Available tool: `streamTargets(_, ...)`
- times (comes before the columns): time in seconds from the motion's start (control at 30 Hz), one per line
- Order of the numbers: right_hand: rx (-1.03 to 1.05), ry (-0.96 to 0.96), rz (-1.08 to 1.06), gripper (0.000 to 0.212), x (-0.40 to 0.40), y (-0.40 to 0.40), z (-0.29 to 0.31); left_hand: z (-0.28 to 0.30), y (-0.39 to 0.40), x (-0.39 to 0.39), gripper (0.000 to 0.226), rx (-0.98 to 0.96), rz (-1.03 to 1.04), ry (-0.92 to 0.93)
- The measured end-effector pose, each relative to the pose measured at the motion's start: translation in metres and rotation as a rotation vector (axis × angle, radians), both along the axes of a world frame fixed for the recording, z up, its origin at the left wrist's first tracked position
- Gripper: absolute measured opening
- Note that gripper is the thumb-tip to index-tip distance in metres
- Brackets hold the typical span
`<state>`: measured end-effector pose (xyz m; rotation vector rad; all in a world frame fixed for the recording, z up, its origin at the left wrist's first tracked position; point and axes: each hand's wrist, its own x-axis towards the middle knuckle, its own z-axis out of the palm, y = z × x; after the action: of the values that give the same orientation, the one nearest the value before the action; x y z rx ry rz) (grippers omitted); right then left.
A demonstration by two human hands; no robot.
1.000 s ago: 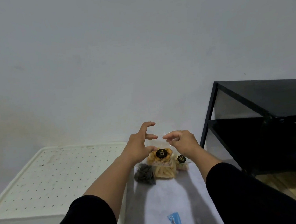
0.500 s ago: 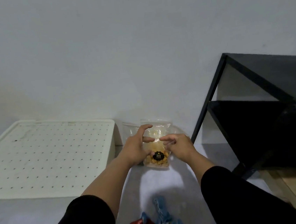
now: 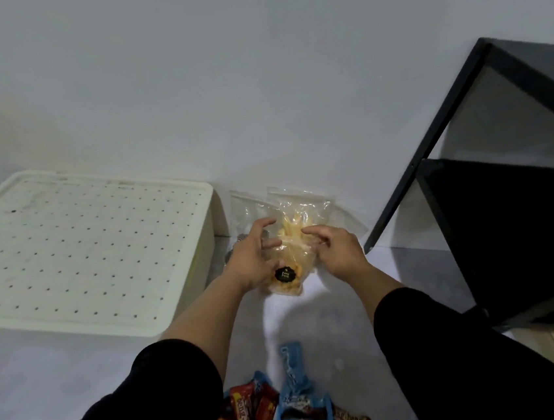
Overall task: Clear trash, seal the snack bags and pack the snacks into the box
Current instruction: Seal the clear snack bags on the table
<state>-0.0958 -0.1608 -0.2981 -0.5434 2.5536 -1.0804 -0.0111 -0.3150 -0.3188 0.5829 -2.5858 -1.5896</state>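
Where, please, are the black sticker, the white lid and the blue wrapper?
black sticker [image 3: 282, 274]: head view, centre of the round label on the front snack bag.
white lid [image 3: 78, 251]: head view, middle of its dotted top.
blue wrapper [image 3: 291, 362]: head view, upper part of the strip.

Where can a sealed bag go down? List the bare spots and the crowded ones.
Bare: the white box lid; the grey surface in front of it; the strip between the forearms, from the clear snack bags to the wrapper pile. Crowded: the wall corner, where both hands work the bags, and the near edge under the wrappers.
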Motion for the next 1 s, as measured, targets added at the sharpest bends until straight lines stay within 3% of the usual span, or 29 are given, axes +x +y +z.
streamTargets(0.33,0.005,0.003,0.034,0.042,-0.013,-0.011,-0.01,-0.001,0.0,-0.012,0.075,-0.009,-0.023,-0.02)
streamTargets(0.6,-0.014,0.075,0.084,0.054,-0.007,-0.013,-0.007,0.007,0.002,-0.007,0.079,-0.18,-0.046,-0.076)
streamTargets(1.0,-0.08,0.129,0.06,0.059,0.034,-0.05,0.049,0.066,-0.031,0.04,0.088,-0.294,-0.034,0.036)
